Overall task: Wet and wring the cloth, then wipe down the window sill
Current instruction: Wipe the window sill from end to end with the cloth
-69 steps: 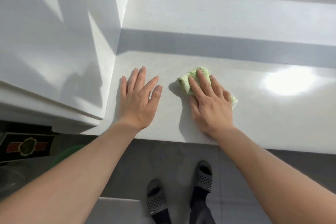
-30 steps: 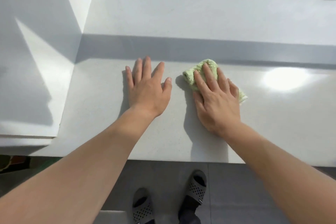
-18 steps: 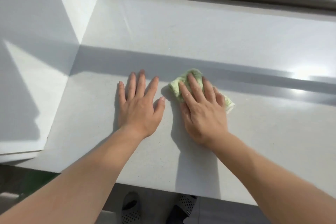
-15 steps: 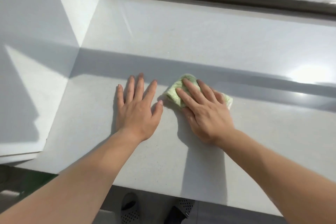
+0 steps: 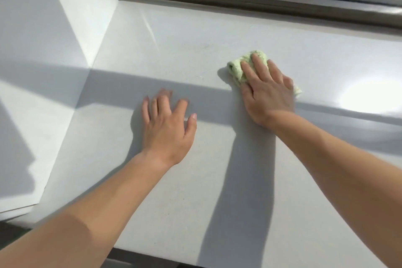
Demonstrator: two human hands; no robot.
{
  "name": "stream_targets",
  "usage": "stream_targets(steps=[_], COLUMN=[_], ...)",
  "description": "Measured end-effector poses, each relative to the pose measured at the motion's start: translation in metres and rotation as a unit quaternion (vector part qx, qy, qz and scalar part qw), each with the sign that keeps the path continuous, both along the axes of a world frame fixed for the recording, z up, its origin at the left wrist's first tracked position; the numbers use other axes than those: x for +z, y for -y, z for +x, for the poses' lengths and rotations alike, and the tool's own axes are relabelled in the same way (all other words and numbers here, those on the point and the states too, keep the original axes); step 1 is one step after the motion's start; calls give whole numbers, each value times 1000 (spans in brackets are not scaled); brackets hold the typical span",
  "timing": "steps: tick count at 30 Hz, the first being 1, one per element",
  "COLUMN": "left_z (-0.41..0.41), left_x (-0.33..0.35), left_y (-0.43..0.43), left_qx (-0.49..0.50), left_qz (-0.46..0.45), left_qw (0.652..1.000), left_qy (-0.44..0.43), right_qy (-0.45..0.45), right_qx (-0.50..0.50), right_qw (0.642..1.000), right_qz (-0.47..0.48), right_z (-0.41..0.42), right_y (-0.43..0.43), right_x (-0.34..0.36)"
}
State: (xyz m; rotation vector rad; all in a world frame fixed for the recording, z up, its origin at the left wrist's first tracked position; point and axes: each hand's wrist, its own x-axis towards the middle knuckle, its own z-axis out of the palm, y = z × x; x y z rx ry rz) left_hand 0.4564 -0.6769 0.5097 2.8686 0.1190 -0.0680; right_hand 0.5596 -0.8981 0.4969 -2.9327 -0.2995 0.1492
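A wide white window sill fills the head view. On it lies a folded light-green cloth, right of centre and partway toward the window. My right hand lies flat on the cloth with straight fingers pressing it down; most of the cloth is hidden under the palm. My left hand rests flat on the bare sill nearer the front edge, fingers spread, holding nothing.
A dark window frame with glass runs along the back of the sill. A white side wall closes the sill on the left. The sill's front edge runs along the bottom. A bright sun patch glares at right.
My right hand has pushed the cloth away from me toward the window and apart from my left hand. The view has tilted up, showing more window and hiding the floor.
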Motion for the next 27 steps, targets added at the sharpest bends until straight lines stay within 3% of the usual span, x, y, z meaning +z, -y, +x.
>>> stream_targets(steps=[3, 7, 9, 12, 15, 20, 25, 27], left_z=[46, 90, 100, 111, 119, 113, 115, 116], left_x=[-6, -13, -16, -16, -19, -23, -19, -18], left_y=[6, 12, 17, 26, 32, 32, 36, 35], left_qx=[-15, -33, -24, -10, -17, -16, -15, -17], left_qz=[-16, -28, -10, 3, 30, 53, 44, 45], left_qw=[1000, 999, 1000, 1000, 999, 998, 999, 999], left_qy=[20, 1, -18, -23, -35, -1, -10, -7], right_qy=[10, 25, 29, 18, 17, 25, 29, 51], right_qx=[-93, 87, 103, -21, -108, 105, -8, 52], right_qw=[995, 996, 994, 1000, 994, 994, 1000, 997], right_qz=[13, -9, 1, -7, 16, -7, -5, -6], right_z=[15, -5, 29, 93, 105, 75, 138, 129], right_y=[-24, -24, -3, 7, -23, -37, -29, -49], right_x=[1, 0, 1, -2, -3, -3, 1, 0])
